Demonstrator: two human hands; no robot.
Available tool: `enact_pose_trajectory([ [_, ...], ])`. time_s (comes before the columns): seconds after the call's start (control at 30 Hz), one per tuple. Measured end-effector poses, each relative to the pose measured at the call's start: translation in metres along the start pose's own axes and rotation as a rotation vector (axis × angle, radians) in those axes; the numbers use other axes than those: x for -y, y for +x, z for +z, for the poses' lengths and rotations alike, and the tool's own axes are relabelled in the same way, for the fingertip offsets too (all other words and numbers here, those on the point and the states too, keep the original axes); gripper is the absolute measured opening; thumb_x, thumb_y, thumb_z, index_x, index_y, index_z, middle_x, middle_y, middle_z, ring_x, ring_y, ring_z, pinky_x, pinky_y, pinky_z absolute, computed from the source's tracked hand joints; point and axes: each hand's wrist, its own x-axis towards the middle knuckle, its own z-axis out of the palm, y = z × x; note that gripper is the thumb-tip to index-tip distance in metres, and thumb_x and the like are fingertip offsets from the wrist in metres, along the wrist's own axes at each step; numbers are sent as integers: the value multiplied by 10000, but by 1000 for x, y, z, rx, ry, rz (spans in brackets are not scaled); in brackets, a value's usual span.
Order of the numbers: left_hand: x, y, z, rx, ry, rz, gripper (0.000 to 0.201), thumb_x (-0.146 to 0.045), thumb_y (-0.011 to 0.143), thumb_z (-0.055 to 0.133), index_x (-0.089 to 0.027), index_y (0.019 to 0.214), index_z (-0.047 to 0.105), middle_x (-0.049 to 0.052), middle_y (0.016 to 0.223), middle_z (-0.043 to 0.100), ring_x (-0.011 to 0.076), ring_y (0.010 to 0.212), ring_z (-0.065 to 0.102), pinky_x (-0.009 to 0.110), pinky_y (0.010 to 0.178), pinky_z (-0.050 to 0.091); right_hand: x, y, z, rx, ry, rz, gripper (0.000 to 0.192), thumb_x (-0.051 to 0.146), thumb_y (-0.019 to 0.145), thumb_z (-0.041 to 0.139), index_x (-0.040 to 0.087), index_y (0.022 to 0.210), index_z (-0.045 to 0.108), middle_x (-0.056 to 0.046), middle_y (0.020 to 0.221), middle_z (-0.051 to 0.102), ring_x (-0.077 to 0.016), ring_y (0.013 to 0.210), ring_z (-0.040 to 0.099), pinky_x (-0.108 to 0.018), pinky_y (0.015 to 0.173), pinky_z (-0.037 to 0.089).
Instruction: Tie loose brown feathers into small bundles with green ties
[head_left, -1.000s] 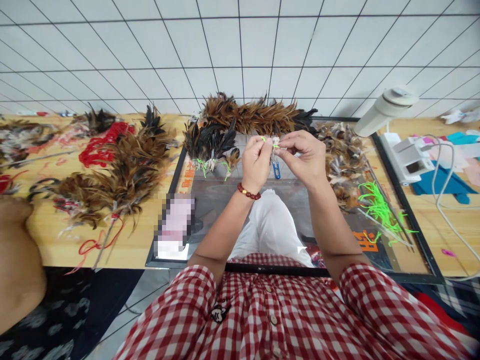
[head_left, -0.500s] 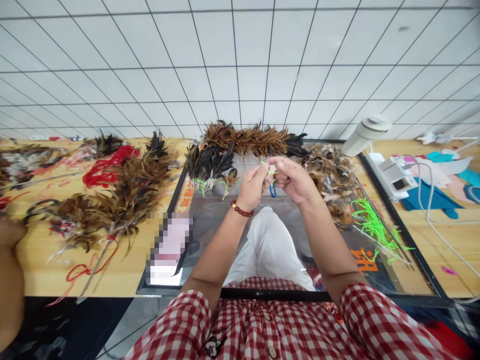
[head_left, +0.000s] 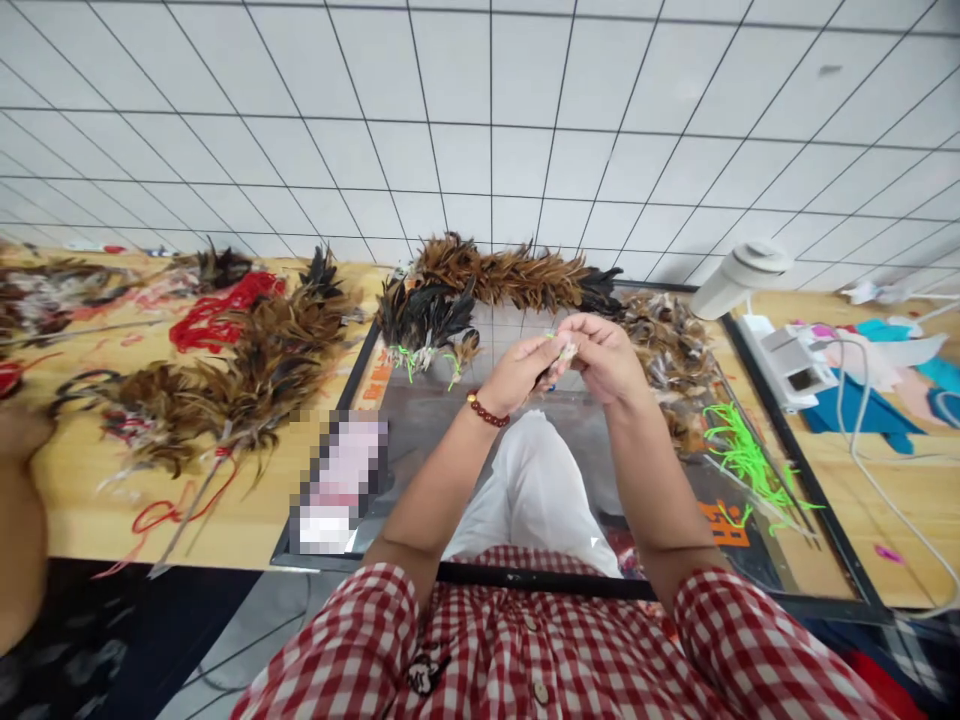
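Above my lap, over the glass-topped panel (head_left: 420,440), both hands meet with fingertips pinched together. My left hand (head_left: 519,374), a dark red bead bracelet (head_left: 489,411) at its wrist, is closed on a small feather bundle (head_left: 568,354). My right hand (head_left: 611,362) is closed on the same bundle from the other side. Pale quill ends and a bit of green tie show between the fingers; the rest of the bundle is hidden. Beyond my left hand lie black feather bunches (head_left: 427,318) with green ties. A heap of loose green ties (head_left: 742,450) lies to the right.
A long brown feather strip (head_left: 502,275) runs along the back, with mottled feathers (head_left: 667,340) on the right. A white cup (head_left: 741,278) stands by a white power strip (head_left: 787,360). Red cord (head_left: 225,310) and more feathers lie left, near another person's arm (head_left: 19,520).
My hands have drawn closer together, and the fingers have shifted around the bundle. A blue loop that hung below them no longer shows. The whole view has tilted slightly.
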Motion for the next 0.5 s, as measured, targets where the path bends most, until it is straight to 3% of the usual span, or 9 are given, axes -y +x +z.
enact_pose_trajectory([
  [0.1,-1,2,0,-62,-18,-45,682,-788,708,791,-168,650,512,-66,549,441,19,450,343,175,427,218,-1,-1,-1,30,-103,-77,470,606,708,907,227,880,688,37,594,633,-134,533,596,-267,555,500],
  [0.2,-5,1,-3,-4,-26,-112,679,-763,684,828,-176,650,489,-72,543,432,18,445,322,176,421,195,1,-3,-6,124,-199,-80,499,643,778,845,251,1063,723,22,700,679,-153,629,622,-290,619,513],
  [0.3,-7,-1,-4,47,7,-124,700,-786,672,817,-173,615,486,-62,540,435,19,446,327,184,420,193,4,-5,-8,155,-242,-100,457,654,797,825,225,927,740,4,740,673,-140,654,594,-277,611,475],
  [0.5,4,3,0,-44,86,-41,629,-771,827,690,-174,674,565,-50,567,462,48,474,348,205,461,264,1,-2,-5,48,-218,-122,491,686,774,830,239,831,635,30,684,588,-129,581,532,-283,570,438],
])
